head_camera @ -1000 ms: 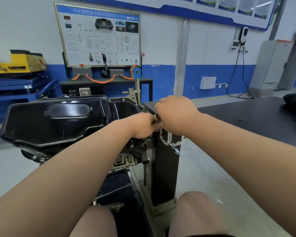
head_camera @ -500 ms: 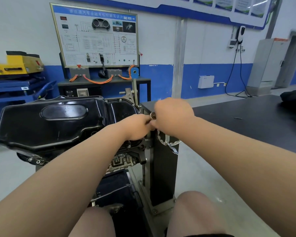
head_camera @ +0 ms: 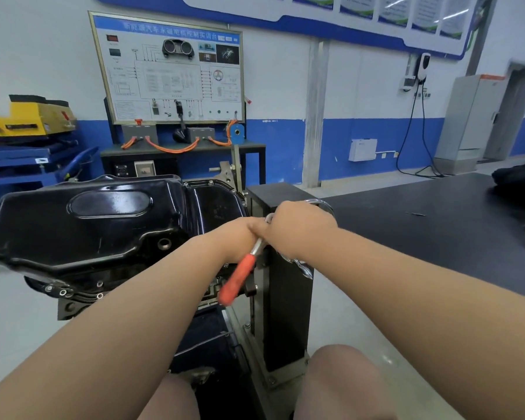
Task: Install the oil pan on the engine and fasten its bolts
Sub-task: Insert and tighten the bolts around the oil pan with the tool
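Observation:
The black oil pan (head_camera: 103, 231) lies on top of the upturned engine (head_camera: 82, 295), which is mounted on a stand. My left hand (head_camera: 240, 237) and my right hand (head_camera: 300, 228) meet at the pan's right end, next to the stand's black column (head_camera: 285, 298). Both curl round the metal head end of a ratchet wrench (head_camera: 237, 280). Its orange handle hangs free, slanting down and to the left below my hands. My fingers and the bolt under them are hidden. An open threaded drain hole (head_camera: 164, 244) shows on the pan's near side.
A chrome handwheel (head_camera: 322, 204) on the stand sits just behind my right hand. A black table (head_camera: 437, 219) spreads to the right, with a dark bag (head_camera: 522, 180) at its far end. A training board (head_camera: 170, 71) and a blue lift (head_camera: 22, 153) stand behind.
The wrench's orange handle has swung into sight below my hands; before, only a metal ring showed between them. My hands stay together at the pan's right end. The view has shifted a little.

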A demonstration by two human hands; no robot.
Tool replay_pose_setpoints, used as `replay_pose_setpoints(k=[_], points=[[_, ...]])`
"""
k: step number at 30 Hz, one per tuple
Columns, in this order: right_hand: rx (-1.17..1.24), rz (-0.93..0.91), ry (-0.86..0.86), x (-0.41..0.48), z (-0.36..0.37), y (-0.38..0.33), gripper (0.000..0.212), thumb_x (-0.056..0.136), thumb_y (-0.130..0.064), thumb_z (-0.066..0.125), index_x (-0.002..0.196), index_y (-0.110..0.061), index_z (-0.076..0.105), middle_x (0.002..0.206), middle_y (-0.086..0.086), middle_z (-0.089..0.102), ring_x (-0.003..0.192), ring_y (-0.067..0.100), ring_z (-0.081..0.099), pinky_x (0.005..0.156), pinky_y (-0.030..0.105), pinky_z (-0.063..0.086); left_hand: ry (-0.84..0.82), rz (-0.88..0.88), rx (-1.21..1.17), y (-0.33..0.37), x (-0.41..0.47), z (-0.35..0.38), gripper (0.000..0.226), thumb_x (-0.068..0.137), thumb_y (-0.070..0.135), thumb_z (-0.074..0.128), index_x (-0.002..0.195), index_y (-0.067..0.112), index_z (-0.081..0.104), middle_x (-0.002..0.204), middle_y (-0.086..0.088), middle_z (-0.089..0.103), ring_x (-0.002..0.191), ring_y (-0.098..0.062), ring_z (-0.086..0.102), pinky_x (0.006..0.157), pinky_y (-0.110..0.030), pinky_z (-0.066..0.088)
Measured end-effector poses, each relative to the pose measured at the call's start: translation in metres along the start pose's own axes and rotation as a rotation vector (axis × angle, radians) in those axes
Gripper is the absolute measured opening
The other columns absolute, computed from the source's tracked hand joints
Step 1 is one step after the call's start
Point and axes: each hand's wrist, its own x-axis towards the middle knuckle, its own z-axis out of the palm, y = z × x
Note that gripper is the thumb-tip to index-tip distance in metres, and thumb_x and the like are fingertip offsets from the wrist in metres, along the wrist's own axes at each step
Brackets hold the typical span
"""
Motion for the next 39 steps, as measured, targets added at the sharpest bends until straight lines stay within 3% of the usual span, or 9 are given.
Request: replay_pose_setpoints(k=[7,13,15,21,24,26,30,35,39], points=[[-0.727,-0.653,0.320,0.003,-0.018,0.010,0.023,0.093,-0.016,0.048,0.115,-0.016,0.056,0.107,0.006,0.057,0.104,0.025,0.046,0.077,0.036,0.035,0.091,-0.071,-0.105,-0.001,-0.003,0.001,0.025,0.100,0.031,0.037,0.089,0.021,0.058,0.085,0.002,0.059,0.078,-0.013,0.054,0.074,-0.030,0.042],[-0.319,-0.195,0.245,-0.001,-0.007,-0.004,0.024,0.093,-0.035,0.049,0.099,-0.012,0.049,0.065,-0.001,0.043,0.054,0.014,0.036,0.056,0.030,0.028,0.098,-0.045,-0.147,0.004,-0.008,0.000,0.022,0.097,0.009,0.037,0.085,0.017,0.054,0.079,-0.002,0.058,0.077,-0.016,0.061,0.063,-0.025,0.045],[-0.082,-0.050,0.131,0.000,0.001,-0.005,0.032,0.093,-0.044,0.045,0.097,-0.013,0.044,0.065,-0.001,0.040,0.054,0.014,0.038,0.049,0.029,0.028,0.083,-0.051,-0.260,0.007,-0.008,0.006,0.024,0.097,-0.001,0.034,0.105,0.007,0.055,0.075,0.005,0.049,0.064,0.008,0.060,0.057,-0.009,0.042],[-0.538,-0.604,0.384,0.007,-0.007,0.012,0.055,0.092,-0.025,0.054,0.140,-0.014,0.029,0.097,0.002,0.066,0.095,0.023,0.051,0.076,0.033,0.037,0.099,-0.043,-0.161,-0.005,-0.008,0.009,0.019,0.101,0.030,0.036,0.095,0.026,0.053,0.093,-0.001,0.063,0.084,-0.016,0.060,0.074,-0.027,0.047],[-0.562,-0.584,0.382,0.009,-0.012,0.014,0.049,0.090,-0.022,0.055,0.134,-0.012,0.035,0.090,0.003,0.065,0.092,0.024,0.052,0.078,0.034,0.035,0.121,-0.016,-0.156,-0.004,-0.006,0.010,0.021,0.101,0.036,0.036,0.087,0.032,0.051,0.091,0.000,0.064,0.080,-0.012,0.059,0.071,-0.025,0.046],[-0.493,-0.433,0.343,0.005,-0.006,0.010,0.029,0.092,-0.036,0.053,0.108,-0.013,0.052,0.066,-0.001,0.051,0.065,0.018,0.047,0.068,0.030,0.030,0.141,-0.021,-0.179,-0.003,-0.005,0.010,0.023,0.100,0.029,0.038,0.082,0.025,0.051,0.078,0.003,0.059,0.069,-0.010,0.054,0.064,-0.028,0.044],[-0.054,-0.032,0.066,0.002,0.006,-0.003,0.045,0.089,-0.054,0.043,0.063,-0.018,0.043,0.058,0.000,0.046,0.052,0.015,0.044,0.046,0.026,0.028,0.102,-0.045,-0.135,0.000,-0.005,0.011,0.028,0.091,0.003,0.041,0.069,0.020,0.046,0.070,0.007,0.048,0.066,-0.012,0.043,0.059,-0.024,0.036],[-0.672,-0.534,0.328,-0.002,-0.012,0.007,0.018,0.094,-0.028,0.050,0.094,-0.018,0.064,0.082,0.001,0.054,0.090,0.021,0.046,0.082,0.036,0.036,0.137,-0.057,-0.216,-0.002,-0.007,0.014,0.026,0.100,0.028,0.038,0.076,0.033,0.045,0.075,0.006,0.056,0.068,-0.009,0.051,0.058,-0.021,0.036],[-0.631,-0.530,0.305,-0.002,-0.012,0.002,0.015,0.090,-0.020,0.052,0.101,-0.015,0.061,0.096,0.005,0.058,0.094,0.025,0.051,0.089,0.040,0.036,0.176,-0.053,-0.252,-0.005,-0.004,0.020,0.025,0.100,0.029,0.038,0.077,0.032,0.046,0.072,0.009,0.053,0.064,-0.004,0.048,0.055,-0.021,0.034]])
